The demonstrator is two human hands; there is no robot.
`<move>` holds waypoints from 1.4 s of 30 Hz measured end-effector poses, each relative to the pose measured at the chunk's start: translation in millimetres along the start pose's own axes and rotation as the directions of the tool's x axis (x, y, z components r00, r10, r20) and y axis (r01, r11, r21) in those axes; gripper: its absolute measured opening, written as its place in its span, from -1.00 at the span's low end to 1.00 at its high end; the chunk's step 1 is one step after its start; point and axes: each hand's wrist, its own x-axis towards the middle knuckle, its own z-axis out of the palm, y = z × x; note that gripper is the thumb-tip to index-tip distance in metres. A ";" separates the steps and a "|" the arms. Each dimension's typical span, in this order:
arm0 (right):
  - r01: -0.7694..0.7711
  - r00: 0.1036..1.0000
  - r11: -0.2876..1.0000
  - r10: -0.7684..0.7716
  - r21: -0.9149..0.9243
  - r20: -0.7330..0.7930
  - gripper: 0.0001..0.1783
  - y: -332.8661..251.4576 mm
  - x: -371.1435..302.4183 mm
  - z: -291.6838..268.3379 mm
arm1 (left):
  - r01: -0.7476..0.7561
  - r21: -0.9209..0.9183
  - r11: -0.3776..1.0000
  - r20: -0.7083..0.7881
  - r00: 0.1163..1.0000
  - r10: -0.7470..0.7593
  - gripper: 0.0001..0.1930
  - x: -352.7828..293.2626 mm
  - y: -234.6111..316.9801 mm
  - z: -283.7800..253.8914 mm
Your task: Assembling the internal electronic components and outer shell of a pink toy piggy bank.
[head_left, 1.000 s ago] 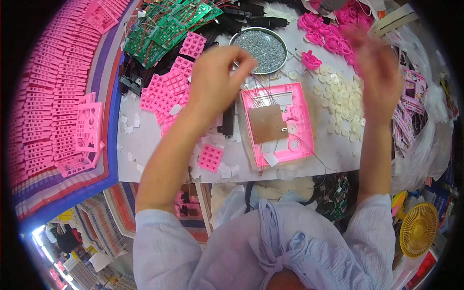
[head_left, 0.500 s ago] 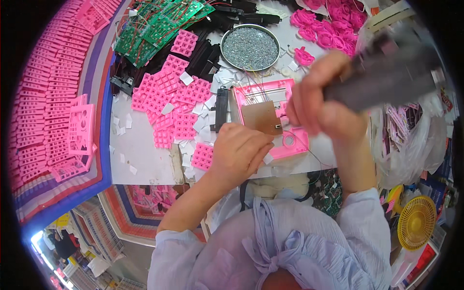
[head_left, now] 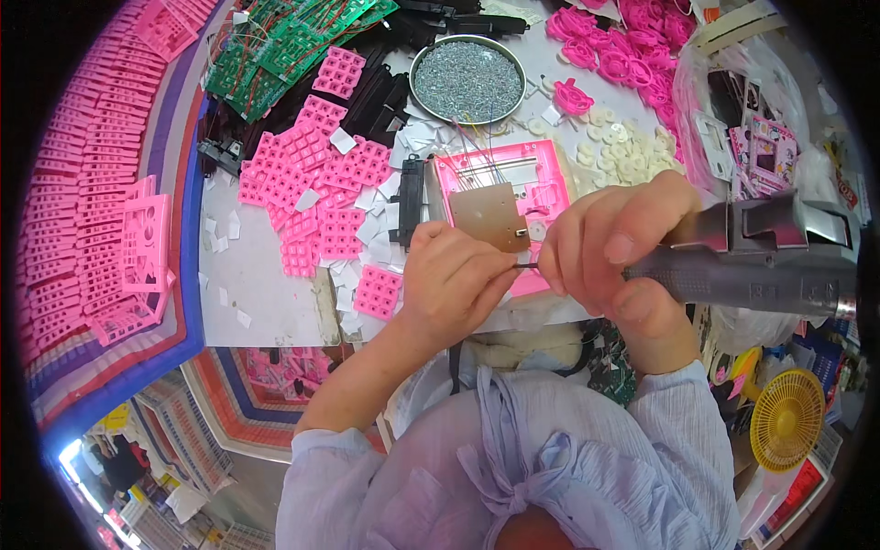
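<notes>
Cluttered worktop (head_left: 261, 312) surrounds both hands, with rows of pink casings (head_left: 82, 183) stacked well out to the left of the left hand (head_left: 458, 280) and a yellow fan (head_left: 786, 420) below the right hand (head_left: 623, 243).

Work on the shell (head_left: 552, 181) looks partway along. Its brown board (head_left: 490, 215) is already laid in, with thin wires (head_left: 472, 151) running from the far edge. Fastening seems to be left: no screw heads can be made out on the board, though they may be too small to tell. The black part (head_left: 411, 202) lies outside the shell, just beyond the left hand, apparently not fitted.

Pink and open-faced, the shell lies just beyond the two hands, its near right part hidden by the right hand. The board's plain face is up, a small slot near its right edge.

The left hand has thumb and forefinger pinched together on the tip of the driver's dark bit (head_left: 527, 266); whether a screw is there cannot be told. The right hand wraps its fingers around the front of the grey driver (head_left: 738, 282). Loose screws (head_left: 466, 81) fill a round dish (head_left: 467, 123) beyond the left hand; pink keypads (head_left: 302, 170) heap to its left.
</notes>
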 end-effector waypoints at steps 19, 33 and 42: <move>0.058 0.997 0.930 -0.036 -0.364 0.067 -0.81 73.5 20.5 -34.6 | 0.165 0.287 0.944 0.162 0.962 -0.218 -0.76 -5.9 -10.2 4.7; 0.063 0.991 0.996 -0.071 0.069 0.110 -0.64 25.8 15.7 -1.8 | 0.118 0.168 0.979 -0.008 0.993 -0.118 -0.84 -13.9 -6.9 4.7; 0.009 0.994 0.989 -0.024 0.147 0.103 -0.69 33.2 1.0 1.0 | 0.085 0.127 0.988 -0.002 0.996 -0.085 -0.84 -16.1 -7.0 0.4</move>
